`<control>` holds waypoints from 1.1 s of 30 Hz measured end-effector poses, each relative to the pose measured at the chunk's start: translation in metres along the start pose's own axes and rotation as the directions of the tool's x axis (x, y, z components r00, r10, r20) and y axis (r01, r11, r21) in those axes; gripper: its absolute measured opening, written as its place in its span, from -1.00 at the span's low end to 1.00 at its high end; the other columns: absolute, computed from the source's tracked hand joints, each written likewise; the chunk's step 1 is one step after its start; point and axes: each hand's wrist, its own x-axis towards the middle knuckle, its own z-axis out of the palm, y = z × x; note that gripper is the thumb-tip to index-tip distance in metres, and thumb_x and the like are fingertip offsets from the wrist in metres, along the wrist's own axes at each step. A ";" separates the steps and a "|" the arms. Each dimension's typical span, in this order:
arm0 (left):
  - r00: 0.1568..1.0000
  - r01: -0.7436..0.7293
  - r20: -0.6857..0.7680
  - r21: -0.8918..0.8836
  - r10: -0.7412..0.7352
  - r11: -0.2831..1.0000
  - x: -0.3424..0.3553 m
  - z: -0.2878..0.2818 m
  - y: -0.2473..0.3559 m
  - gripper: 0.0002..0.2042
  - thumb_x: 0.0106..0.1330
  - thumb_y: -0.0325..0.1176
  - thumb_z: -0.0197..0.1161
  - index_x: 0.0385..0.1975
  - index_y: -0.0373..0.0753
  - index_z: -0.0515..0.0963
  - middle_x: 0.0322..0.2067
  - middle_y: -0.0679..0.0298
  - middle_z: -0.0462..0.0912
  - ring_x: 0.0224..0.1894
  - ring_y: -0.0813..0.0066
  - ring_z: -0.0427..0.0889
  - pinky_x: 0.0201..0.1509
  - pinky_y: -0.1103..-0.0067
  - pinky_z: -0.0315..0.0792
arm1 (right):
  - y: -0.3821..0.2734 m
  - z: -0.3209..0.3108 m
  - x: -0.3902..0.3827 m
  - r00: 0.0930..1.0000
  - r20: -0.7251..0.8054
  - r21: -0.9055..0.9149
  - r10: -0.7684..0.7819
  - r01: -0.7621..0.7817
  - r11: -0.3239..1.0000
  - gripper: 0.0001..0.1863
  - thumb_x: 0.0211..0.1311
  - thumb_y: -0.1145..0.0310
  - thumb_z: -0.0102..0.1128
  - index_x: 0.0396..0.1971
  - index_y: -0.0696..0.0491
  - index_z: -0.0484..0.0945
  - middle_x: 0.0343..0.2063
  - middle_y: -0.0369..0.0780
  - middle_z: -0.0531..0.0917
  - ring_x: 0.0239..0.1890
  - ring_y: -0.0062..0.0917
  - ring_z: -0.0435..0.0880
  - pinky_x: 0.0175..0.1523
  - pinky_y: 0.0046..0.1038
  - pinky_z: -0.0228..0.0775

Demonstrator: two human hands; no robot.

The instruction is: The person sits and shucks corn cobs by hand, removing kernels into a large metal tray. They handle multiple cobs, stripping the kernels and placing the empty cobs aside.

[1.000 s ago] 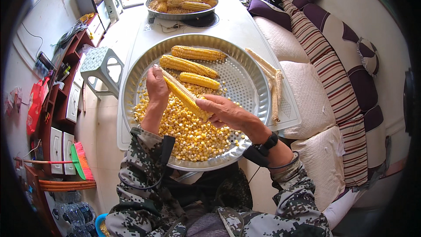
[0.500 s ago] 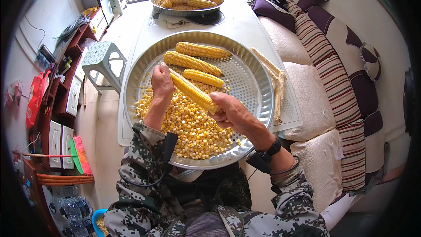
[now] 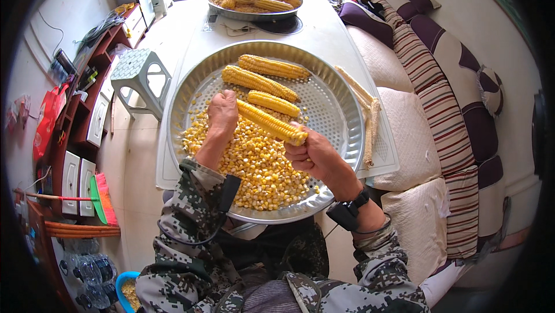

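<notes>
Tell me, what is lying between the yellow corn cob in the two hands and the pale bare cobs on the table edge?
In the head view, only the perforated metal tray floor and rim lie between the held yellow corn cob and the pale stripped cobs.

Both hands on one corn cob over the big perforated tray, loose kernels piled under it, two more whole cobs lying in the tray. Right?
Not quite: the head view shows three more whole cobs lying in the perforated tray, not two. The rest holds: the left hand and right hand both grip one corn cob over the tray, with loose kernels piled beneath it.
</notes>
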 end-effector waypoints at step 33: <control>0.998 0.042 0.042 0.026 -0.043 0.999 -0.002 0.006 0.003 -0.54 0.44 0.01 0.07 -0.27 -0.38 0.54 -0.39 0.03 0.64 -0.35 0.14 0.64 -0.19 0.26 0.51 | 0.018 0.032 -0.001 0.819 -0.121 -0.893 -0.560 0.157 0.422 -0.58 0.44 0.04 0.10 -0.20 0.16 0.57 -0.36 -0.12 0.61 -0.26 -0.49 0.58 -0.14 -0.43 0.41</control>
